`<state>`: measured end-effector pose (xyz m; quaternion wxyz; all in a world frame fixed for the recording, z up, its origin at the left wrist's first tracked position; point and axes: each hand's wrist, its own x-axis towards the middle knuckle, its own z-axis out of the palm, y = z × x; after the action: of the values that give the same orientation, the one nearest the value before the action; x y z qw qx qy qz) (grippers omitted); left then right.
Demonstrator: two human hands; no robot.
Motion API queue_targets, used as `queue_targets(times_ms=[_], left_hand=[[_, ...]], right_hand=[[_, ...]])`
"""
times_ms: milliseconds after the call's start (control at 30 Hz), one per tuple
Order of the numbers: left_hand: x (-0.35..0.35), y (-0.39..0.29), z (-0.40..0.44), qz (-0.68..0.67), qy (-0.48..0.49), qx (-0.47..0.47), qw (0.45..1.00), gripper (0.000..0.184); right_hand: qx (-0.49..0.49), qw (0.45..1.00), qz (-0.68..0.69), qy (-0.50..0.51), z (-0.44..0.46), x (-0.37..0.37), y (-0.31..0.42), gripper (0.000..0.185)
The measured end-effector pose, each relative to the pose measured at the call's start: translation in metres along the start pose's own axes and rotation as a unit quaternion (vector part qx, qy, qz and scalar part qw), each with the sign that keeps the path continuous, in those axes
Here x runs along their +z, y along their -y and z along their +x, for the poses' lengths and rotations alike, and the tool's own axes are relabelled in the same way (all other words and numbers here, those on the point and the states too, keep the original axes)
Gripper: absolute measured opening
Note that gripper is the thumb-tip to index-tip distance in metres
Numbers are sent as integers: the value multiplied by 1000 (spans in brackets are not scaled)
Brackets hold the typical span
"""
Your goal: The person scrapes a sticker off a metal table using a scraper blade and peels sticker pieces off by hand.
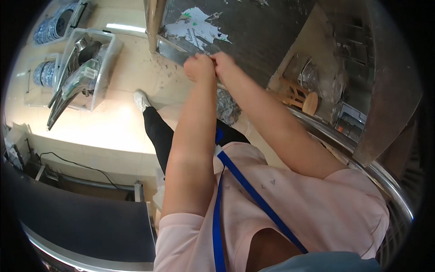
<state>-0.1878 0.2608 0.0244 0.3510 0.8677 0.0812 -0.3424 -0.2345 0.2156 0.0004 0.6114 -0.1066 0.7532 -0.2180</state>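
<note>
Both arms reach forward, bringing my left hand (199, 67) and my right hand (222, 62) together by the near edge of a dark flat surface (253, 36). The fingers of each hand are closed, slightly blurred, and whatever they grip is hidden. Just beyond them, a torn white sheet (192, 29) with green leaf prints and lettering lies on the dark surface, its edges ragged. A shiny metal strip (174, 51) runs along the edge, left of my left hand. Below my hands, a crumpled grey heap (228, 108) shows beside my leg.
On the floor at left, a clear plastic bin (102, 75) holds pans and long metal pieces. Blue-patterned dishes (44, 74) sit in another bin. At right are a metal rail (324, 129) and wooden items (299, 93). A black-topped unit (90, 222) stands lower left.
</note>
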Motion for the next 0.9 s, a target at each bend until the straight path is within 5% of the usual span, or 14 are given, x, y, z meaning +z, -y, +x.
queue_targets(times_ms=[467,900], left_hand=[[-6,-11,-5,-11,3,-10,1000,28],[-3,-27,-1,-15,28,-111,993,27]], right_hand=[[-9,1000,24,-5,17,10,6,5],[-49,998,-37,-11,22,23,17,5]])
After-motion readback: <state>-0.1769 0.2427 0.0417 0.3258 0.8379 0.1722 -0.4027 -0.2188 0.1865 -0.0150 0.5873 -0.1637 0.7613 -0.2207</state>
